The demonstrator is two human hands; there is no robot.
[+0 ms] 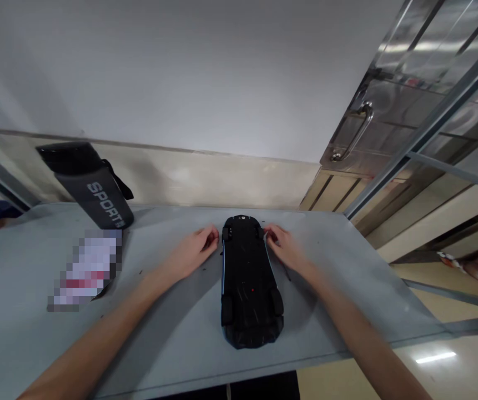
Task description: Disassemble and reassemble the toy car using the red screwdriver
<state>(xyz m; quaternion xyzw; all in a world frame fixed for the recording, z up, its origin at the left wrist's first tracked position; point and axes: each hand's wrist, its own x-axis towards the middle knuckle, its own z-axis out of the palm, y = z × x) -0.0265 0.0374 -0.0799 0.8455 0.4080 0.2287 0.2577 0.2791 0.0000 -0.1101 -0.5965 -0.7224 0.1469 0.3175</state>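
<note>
A toy car (247, 266) lies upside down on the grey table, its black underside and wheels facing up and a thin blue edge showing along its sides. To its left is my left hand (199, 248), fingers curled together close to one of the wheels at the far end; whether anything is between them is hidden. My right hand (283, 245) is on the other side, its fingers bent in at the opposite far wheel, and the fingertips seem to touch it. A thin dark piece (287, 273) shows on the table just below the right hand.
At the back left stands a dark grey bottle (97, 189) marked SPORT, with a black lid and strap. A blurred-out flat item (89, 266) lies in front of it. Small dark specks dot the table (172, 344). Beyond the metal frame (388, 172) at right is a door handle (357, 133).
</note>
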